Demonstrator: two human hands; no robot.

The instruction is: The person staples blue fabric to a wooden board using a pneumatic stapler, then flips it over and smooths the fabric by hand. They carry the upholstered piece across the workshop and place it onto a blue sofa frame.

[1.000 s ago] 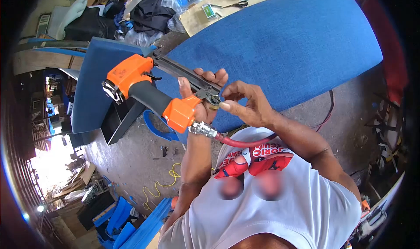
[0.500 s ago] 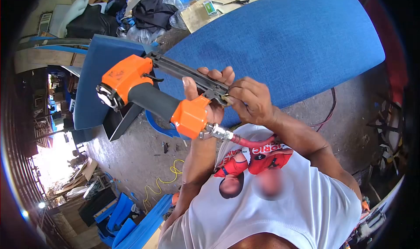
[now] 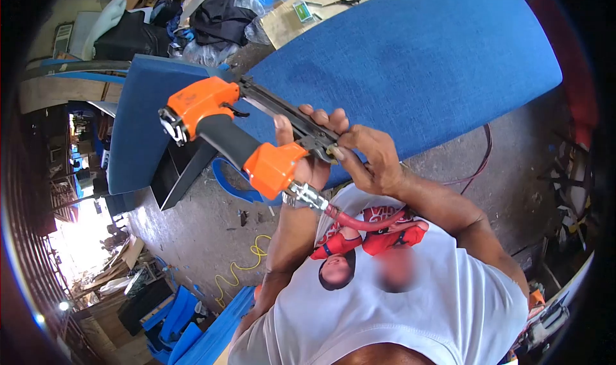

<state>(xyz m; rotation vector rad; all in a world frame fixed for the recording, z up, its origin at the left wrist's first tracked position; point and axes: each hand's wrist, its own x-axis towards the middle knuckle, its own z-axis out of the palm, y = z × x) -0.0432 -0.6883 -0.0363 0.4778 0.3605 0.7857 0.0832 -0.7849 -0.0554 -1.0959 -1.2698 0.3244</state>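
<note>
while left hand (image 3: 308, 148) grips stapler (image 3: 244, 131), right hand (image 3: 369, 156) seemingly pinches it.

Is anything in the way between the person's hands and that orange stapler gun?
Nothing visible. The left hand is wrapped around the staple gun from beneath, and the right hand pinches the back end of its metal magazine. Both touch the tool directly.
</note>
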